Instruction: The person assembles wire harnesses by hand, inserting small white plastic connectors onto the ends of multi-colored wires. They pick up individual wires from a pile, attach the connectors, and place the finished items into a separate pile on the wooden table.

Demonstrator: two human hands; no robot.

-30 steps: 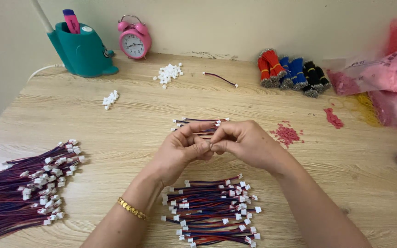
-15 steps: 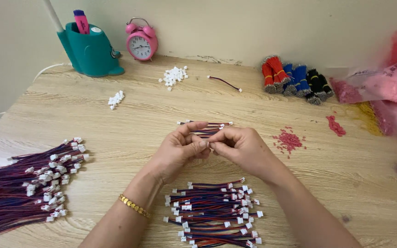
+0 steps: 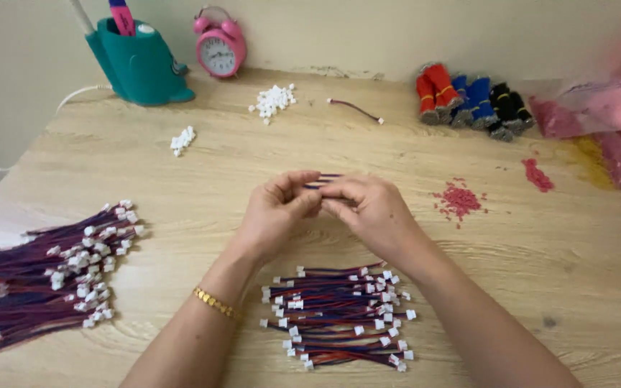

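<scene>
Light wood-grain table (image 3: pixel 145 201) spreads out under and all around the fingers, pretty evenly lit. Past the fingertips, at the far edge, it butts against a plain cream wall (image 3: pixel 368 29).

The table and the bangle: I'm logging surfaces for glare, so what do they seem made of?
Table: pale wood or wood-look laminate, matt, with visible grain lines; which one is unclear. Bangle on the left wrist: looks like gold-coloured metal, shiny and beaded.

Red-blue wire bundles (image 3: pixel 336 316) with white plugs, pale wood-grain table (image 3: pixel 253 165), teal holder (image 3: pixel 138 65), pink clock (image 3: pixel 220 49), red, blue, black wire rolls (image 3: pixel 472 100), gold bracelet (image 3: pixel 215 303)
</scene>
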